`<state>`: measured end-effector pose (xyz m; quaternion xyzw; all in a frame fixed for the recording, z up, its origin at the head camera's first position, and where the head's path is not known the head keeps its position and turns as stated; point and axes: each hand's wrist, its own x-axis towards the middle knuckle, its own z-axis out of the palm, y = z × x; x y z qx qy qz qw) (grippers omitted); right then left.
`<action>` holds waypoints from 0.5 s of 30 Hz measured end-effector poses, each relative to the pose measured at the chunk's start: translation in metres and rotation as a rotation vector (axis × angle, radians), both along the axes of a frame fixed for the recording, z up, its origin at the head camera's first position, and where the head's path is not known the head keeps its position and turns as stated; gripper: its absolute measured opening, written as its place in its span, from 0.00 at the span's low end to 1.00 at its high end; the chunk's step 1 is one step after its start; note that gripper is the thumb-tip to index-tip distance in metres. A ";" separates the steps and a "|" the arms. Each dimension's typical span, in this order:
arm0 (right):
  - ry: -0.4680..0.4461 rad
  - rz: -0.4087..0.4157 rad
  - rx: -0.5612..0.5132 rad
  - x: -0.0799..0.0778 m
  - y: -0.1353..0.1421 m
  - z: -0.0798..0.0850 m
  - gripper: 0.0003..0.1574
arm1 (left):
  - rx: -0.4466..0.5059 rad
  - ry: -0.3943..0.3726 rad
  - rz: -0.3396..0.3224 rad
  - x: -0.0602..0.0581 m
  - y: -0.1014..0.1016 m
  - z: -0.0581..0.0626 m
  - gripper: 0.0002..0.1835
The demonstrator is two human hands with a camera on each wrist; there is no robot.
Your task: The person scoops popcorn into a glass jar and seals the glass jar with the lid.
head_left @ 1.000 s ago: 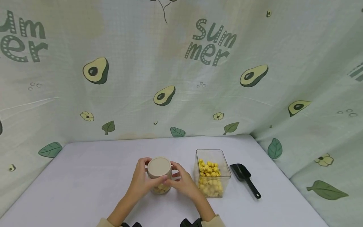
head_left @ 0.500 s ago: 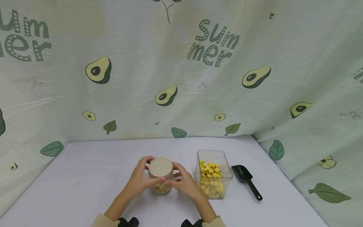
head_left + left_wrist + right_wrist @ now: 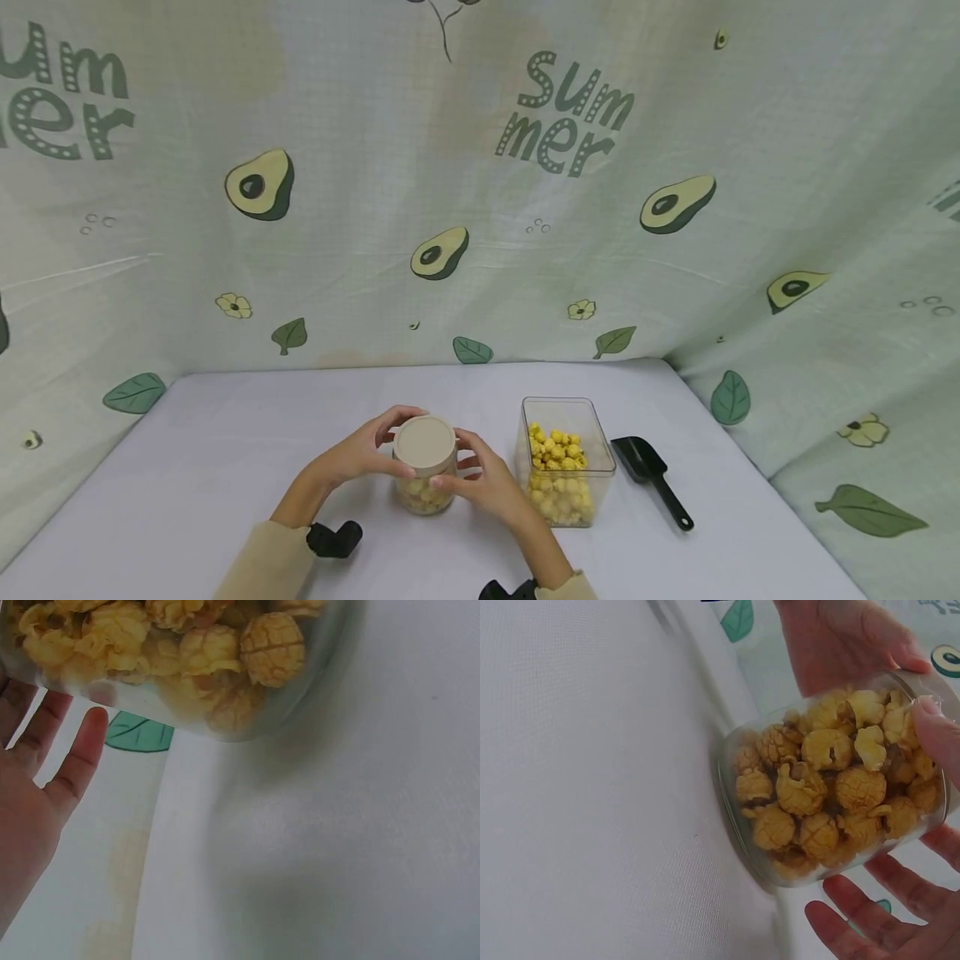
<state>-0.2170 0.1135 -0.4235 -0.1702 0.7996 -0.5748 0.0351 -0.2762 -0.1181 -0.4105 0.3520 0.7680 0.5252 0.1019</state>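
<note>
A round glass jar [image 3: 424,495] of popcorn stands upright on the table, with a beige lid [image 3: 425,443] on top. My left hand [image 3: 369,450] grips the lid from the left, its thumb at the near edge and its fingers round the far side. From the right, my right hand [image 3: 483,482] holds the jar just under the lid, thumb in front. Close up in the right wrist view, the popcorn [image 3: 826,787] fills most of the jar. In the left wrist view the jar's lower part shows beside the fingers [image 3: 81,761].
A clear square container [image 3: 592,498] partly filled with yellow popcorn [image 3: 557,450] stands right of the jar. Beyond it, a black scoop [image 3: 651,477] lies on the white table [image 3: 247,450]. A printed cloth [image 3: 337,275] hangs behind the table.
My left hand has turned clockwise round the lid, its thumb drawing away from the right thumb and its forearm swinging out to the left. The right hand and the jar stay in place.
</note>
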 end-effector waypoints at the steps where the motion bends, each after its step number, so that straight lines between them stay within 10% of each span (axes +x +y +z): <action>1: -0.001 0.000 0.000 0.000 0.000 0.000 0.44 | 0.003 -0.008 -0.018 -0.001 0.000 0.000 0.36; 15: -0.004 -0.008 0.011 0.002 -0.002 0.001 0.45 | -0.012 -0.142 0.040 0.008 0.000 0.002 0.38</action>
